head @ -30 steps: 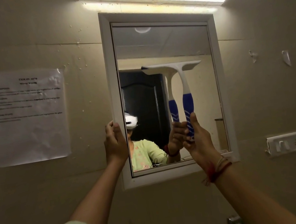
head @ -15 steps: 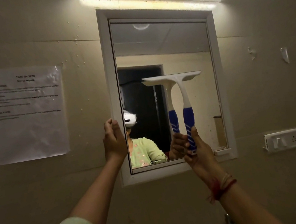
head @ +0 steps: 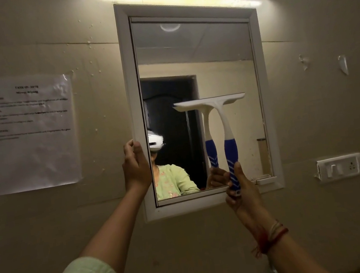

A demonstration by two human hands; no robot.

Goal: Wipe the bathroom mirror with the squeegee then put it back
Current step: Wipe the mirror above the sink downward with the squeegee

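Two bare hands are up at the white-framed rectangular wall mirror [head: 192, 43]: the left hand [head: 135, 165] has its fingers wrapped on the frame's edge at 9 o'clock, and the right hand [head: 241, 191] has its fingers clamped low on the handle of the white-bladed, blue-gripped plastic squeegee [head: 222, 117], whose blade lies level on the glass right of centre. With the grip so near the handle's end, the blade could tilt off the glass and leave streaks. Pressing too hard might shift the frame.
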